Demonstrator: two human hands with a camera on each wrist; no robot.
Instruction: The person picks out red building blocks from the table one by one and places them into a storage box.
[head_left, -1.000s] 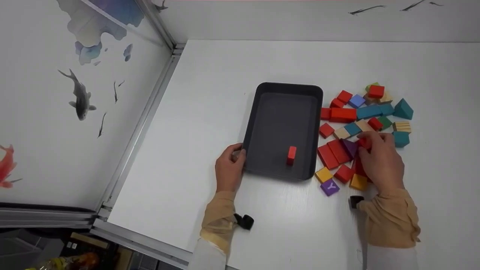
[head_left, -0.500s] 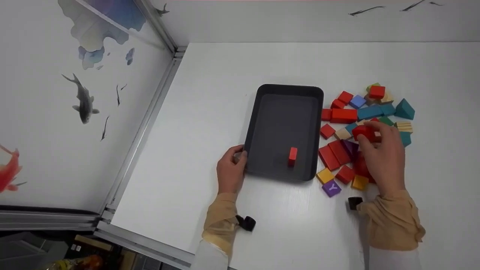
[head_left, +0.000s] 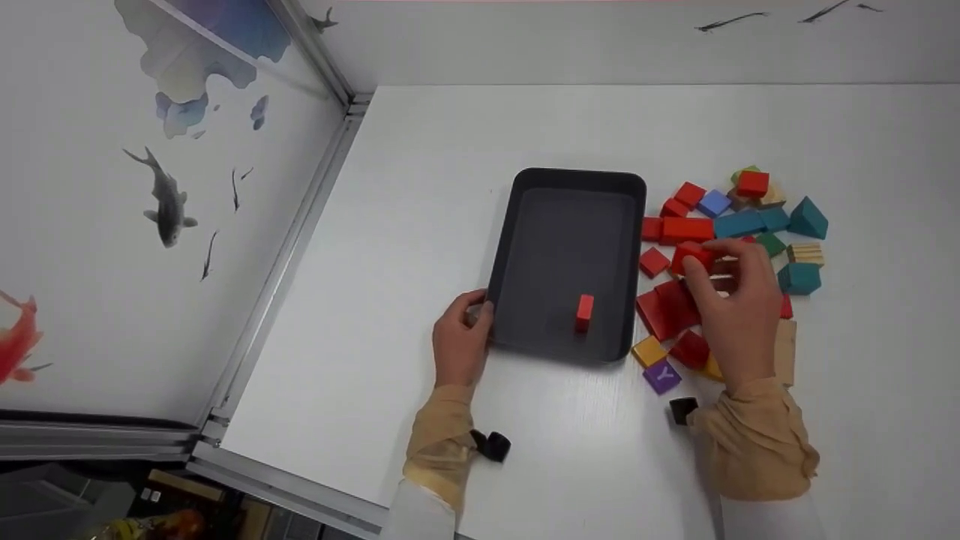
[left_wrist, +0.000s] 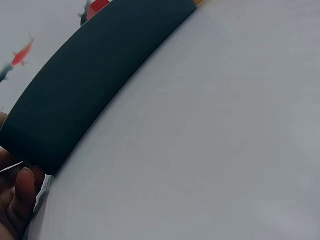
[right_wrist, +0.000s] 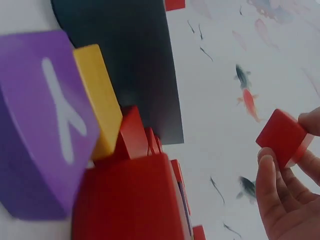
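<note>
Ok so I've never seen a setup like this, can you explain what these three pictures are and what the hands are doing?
No machine here: a person works with bare hands, wearing three cameras. The head view looks down on a white table. The left hand grips the near corner of a dark tray, which the left wrist view shows close up. One small red block stands inside the tray. Right of it lies a pile of coloured blocks. The right hand pinches a red cube in its fingers, as the right wrist view shows.
</note>
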